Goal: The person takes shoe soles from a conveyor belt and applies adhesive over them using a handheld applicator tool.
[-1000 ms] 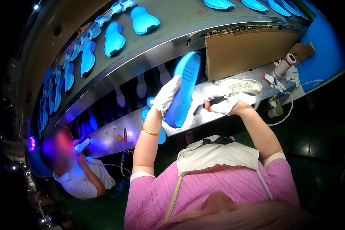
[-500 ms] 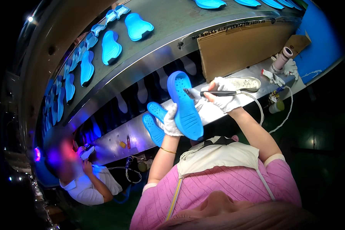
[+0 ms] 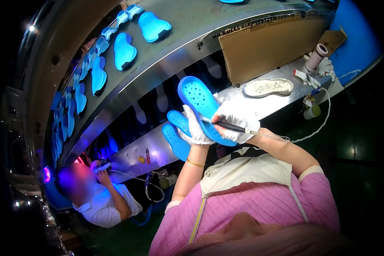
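My left hand, in a white glove, grips a large blue shoe sole by its left edge, its perforated end pointing away from me. Two more blue soles, a nearer one and a smaller one, lie at the left of that hand; whether it holds them too I cannot tell. In my gloved right hand is a black-handled brush, closed in the fingers, with a thin pale tube running from its rear end. The brush's tip meets the sole's middle near the left edge.
Beneath my hands runs a metal ledge. It carries a white-filled sole, a pink bottle, loose gloves and a cardboard sheet. Blue soles lie on the belt beyond. Another person works at left.
My right hand and brush have come nearer to me, from the perforated part toward the sole's middle. The large sole has tilted, its far end shifting left. The white-filled sole now shows fully.
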### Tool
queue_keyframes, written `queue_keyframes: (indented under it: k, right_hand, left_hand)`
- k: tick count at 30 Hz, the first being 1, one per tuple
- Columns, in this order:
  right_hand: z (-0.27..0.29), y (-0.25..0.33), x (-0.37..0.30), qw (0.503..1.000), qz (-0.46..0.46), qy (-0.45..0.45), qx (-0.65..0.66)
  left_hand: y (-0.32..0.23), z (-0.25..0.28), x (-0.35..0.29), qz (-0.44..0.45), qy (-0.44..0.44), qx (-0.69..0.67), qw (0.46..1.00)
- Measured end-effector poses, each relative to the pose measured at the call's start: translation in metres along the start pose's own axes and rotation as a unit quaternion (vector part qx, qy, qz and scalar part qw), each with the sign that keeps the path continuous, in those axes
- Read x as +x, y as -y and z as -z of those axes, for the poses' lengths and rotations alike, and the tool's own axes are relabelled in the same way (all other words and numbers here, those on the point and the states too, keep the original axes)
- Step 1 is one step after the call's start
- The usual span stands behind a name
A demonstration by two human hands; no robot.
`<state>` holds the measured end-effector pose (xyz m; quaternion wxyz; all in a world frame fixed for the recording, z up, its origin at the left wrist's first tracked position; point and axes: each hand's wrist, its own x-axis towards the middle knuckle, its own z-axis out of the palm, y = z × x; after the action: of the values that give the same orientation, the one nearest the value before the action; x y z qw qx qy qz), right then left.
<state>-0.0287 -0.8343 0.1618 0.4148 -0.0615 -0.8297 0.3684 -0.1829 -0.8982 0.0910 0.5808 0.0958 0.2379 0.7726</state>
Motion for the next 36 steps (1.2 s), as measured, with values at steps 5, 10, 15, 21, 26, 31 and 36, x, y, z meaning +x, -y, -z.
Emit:
queue_keyframes:
  k: [5,10,15,21,26,31,36]
  right_hand:
    - [-0.005,0.005,-0.013,0.989,-0.121,-0.031,0.078]
    - [-0.002,0.002,-0.020,0.967,-0.160,0.089,0.179]
    - [-0.004,0.007,-0.031,0.992,-0.104,0.010,0.066]
    - [0.005,-0.002,-0.027,0.887,-0.333,0.045,0.316]
    - [0.022,-0.008,-0.021,0.939,-0.254,-0.048,0.229]
    - [0.001,0.011,-0.034,0.962,-0.171,-0.010,0.213]
    - [-0.004,0.006,-0.037,0.855,-0.325,-0.078,0.397]
  left_hand:
    - [-0.009,-0.006,0.003,0.003,0.034,-0.067,0.997]
    - [-0.016,-0.010,0.000,-0.006,0.055,-0.072,0.996]
    - [-0.025,0.000,0.004,-0.003,0.067,-0.065,0.996]
    - [-0.029,-0.017,-0.005,0.014,0.073,-0.062,0.995]
    - [-0.005,-0.047,-0.031,-0.015,0.100,-0.026,0.995]
    - [-0.004,-0.050,-0.025,-0.021,0.095,-0.016,0.995]
    - [-0.005,-0.043,-0.020,-0.044,0.110,-0.066,0.991]
